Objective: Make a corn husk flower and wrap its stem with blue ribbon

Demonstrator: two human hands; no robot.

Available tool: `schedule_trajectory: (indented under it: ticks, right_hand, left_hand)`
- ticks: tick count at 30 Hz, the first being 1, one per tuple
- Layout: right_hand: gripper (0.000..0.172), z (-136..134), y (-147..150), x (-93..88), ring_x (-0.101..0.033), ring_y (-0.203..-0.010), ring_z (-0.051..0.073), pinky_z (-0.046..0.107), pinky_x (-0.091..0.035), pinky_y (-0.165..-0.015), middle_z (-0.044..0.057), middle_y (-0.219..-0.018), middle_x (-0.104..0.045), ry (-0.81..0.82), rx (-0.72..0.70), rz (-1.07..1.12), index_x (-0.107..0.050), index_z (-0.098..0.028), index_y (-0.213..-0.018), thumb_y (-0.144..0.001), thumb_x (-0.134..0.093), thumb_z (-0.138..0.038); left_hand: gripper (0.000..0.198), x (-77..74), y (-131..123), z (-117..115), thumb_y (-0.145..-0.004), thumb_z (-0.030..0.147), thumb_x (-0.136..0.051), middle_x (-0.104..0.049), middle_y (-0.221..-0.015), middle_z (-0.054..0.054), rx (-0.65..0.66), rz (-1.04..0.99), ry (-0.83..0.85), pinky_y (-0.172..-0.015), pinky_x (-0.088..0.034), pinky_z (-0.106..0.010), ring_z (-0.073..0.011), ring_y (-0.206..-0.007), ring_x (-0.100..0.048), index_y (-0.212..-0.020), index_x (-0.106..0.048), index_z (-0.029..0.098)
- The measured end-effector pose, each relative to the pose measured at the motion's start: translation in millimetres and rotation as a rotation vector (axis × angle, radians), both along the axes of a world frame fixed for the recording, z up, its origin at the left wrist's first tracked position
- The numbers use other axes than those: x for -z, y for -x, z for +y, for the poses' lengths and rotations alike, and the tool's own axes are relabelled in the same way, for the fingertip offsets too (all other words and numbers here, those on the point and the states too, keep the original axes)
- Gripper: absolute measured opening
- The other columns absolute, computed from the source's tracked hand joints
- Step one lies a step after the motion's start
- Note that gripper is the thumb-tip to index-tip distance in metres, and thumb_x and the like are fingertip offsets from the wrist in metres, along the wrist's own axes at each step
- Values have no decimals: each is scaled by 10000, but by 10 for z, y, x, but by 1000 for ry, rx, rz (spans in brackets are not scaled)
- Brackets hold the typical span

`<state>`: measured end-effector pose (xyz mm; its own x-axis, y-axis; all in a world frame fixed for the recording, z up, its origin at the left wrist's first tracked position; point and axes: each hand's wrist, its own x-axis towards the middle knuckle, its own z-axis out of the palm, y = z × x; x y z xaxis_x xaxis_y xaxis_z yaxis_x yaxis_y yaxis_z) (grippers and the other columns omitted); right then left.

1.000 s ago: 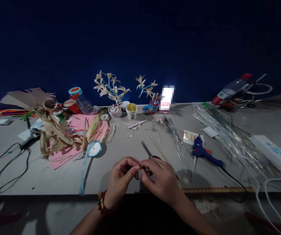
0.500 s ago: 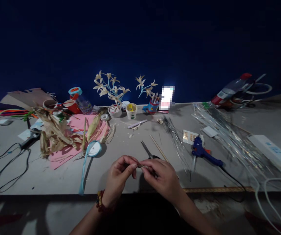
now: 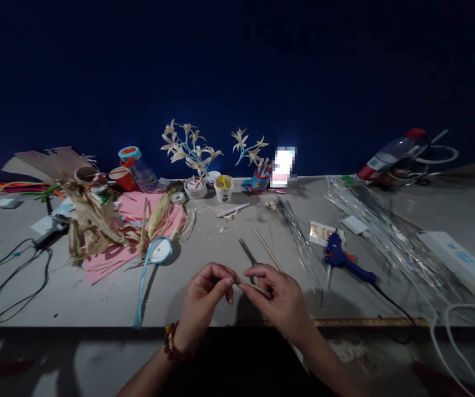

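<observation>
Both hands meet near the table's front edge. My left hand (image 3: 208, 289) pinches one end of a thin pale strip (image 3: 255, 286) between thumb and forefinger. That strip looks like dried corn husk; its tip is too small to make out. My right hand (image 3: 281, 292) holds the strip's other end, which runs in under its curled fingers, while the forefinger is raised apart from the thumb. Just beyond the hands lie scissors (image 3: 247, 251), their handles partly hidden by the right hand, and a thin wooden stick (image 3: 267, 248).
Left are dried corn husks (image 3: 96, 220) on pink paper (image 3: 96, 273) and a blue ribbon roll (image 3: 160, 251). Right are wires (image 3: 297, 237), a blue glue gun (image 3: 348, 264) and a power strip (image 3: 460, 259). Behind stand husk flowers (image 3: 193, 149), a white cup (image 3: 223, 190) and a lit phone (image 3: 282, 165).
My right forefinger has lifted away from the left fingertips, and the right hand has opened slightly, showing more of the pale strip. My left hand keeps its pinch.
</observation>
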<state>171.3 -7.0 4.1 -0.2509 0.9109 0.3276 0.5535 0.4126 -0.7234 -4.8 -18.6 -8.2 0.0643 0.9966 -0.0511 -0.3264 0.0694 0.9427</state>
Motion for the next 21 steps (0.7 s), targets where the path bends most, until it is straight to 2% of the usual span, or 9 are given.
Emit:
schedule_trajectory:
  ticks: [2, 4, 7, 11, 13, 15, 17, 19, 21]
  right_hand:
    - [200, 0, -1, -12, -512, -470, 124, 239, -382, -494, -52, -493, -525, 19, -26, -11, -722, -191, -849, -909, -647, -366]
    - [186, 4, -4, -27, -554, -512, 127, 240, -399, -525, -34, -542, -594, -2, -74, 2, -722, -204, -820, -921, -632, -331]
    - [121, 4, -6, -36, -655, -618, 143, 247, -462, -602, -1, -695, -733, -46, -98, 77, -735, -220, -862, -917, -642, -274]
    - [114, -9, -1, -26, -721, -709, 162, 260, -514, -673, 20, -819, -792, -62, -134, 159, -755, -233, -921, -917, -641, -237]
    - [114, -12, 2, -24, -690, -635, 154, 256, -500, -625, 13, -738, -767, -40, -111, 135, -760, -226, -930, -908, -655, -267]
    - [139, -11, 4, -27, -607, -522, 139, 247, -456, -546, -18, -578, -671, -4, -55, 84, -754, -210, -909, -890, -676, -323]
    - [162, -7, 4, -34, -549, -482, 131, 241, -423, -514, -39, -507, -589, 27, -37, 43, -740, -207, -850, -888, -673, -349]
    - [163, -5, 3, -43, -593, -546, 137, 241, -446, -555, -14, -588, -655, 23, -79, 49, -729, -212, -815, -904, -643, -317]
    - [145, -6, 3, -51, -645, -633, 149, 247, -475, -619, 14, -708, -725, -1, -107, 64, -728, -216, -836, -912, -614, -263]
  left_hand:
    - [149, 1, 5, -7, -877, 263, -698, -669, -862, -16, -12, 6, -2, -622, -483, -239, -61, -543, -563, -796, -646, 149]
    - [159, -1, 10, -14, -875, 266, -700, -667, -846, -12, -17, 9, -6, -619, -481, -237, -60, -538, -562, -784, -642, 148]
    - [171, -19, 20, -19, -866, 277, -708, -665, -835, -18, -17, 25, -13, -607, -480, -241, -65, -533, -561, -780, -643, 144]
    - [183, -46, 26, -25, -854, 293, -719, -658, -827, -27, -16, 50, -17, -581, -479, -242, -81, -546, -571, -780, -648, 142]
    - [183, -47, 29, -27, -856, 297, -716, -661, -833, -29, -14, 46, -18, -578, -484, -243, -82, -545, -570, -783, -644, 145]
    - [176, -39, 39, -23, -863, 292, -708, -664, -843, -30, -6, 40, -27, -582, -489, -244, -78, -541, -565, -790, -637, 149]
    - [168, -33, 64, -13, -873, 284, -696, -664, -841, -33, 13, 54, -43, -582, -492, -245, -80, -540, -560, -795, -628, 151]
    - [158, -42, 108, -1, -890, 274, -672, -666, -846, -46, 31, 118, -87, -592, -501, -254, -103, -578, -581, -798, -615, 158]
    - [79, -71, 168, 7, -894, 243, -659, -679, -966, -91, -18, 273, -214, -710, -538, -305, -171, -772, -653, -883, -626, 172]
